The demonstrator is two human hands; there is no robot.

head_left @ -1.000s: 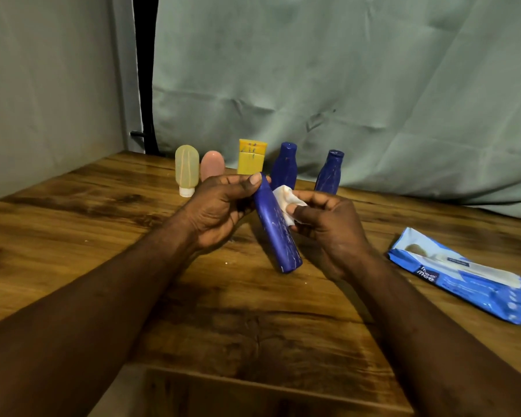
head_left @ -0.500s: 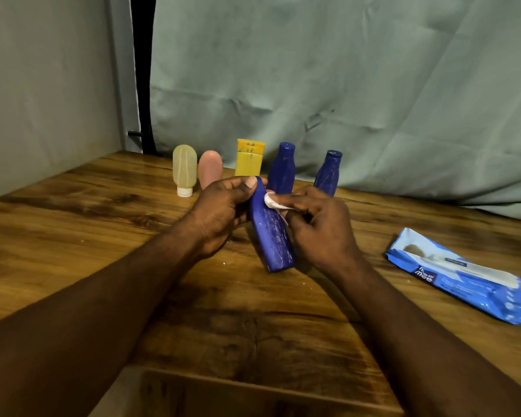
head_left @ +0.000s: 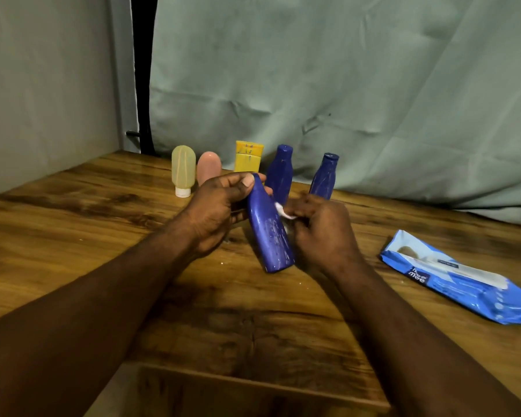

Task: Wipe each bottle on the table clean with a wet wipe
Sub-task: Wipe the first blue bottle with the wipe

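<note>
At the centre of the frame the left hand [head_left: 215,210] grips the top of a tilted blue bottle [head_left: 269,233] above the table [head_left: 73,236]. The right hand [head_left: 322,233] pinches a white wipe [head_left: 283,211] against the bottle's side. Five more bottles stand behind.

table [head_left: 73,236]: glossy grained wood | held bottle [head_left: 269,236]: scuffed blue plastic | backdrop [head_left: 343,85]: creased matt cloth
</note>
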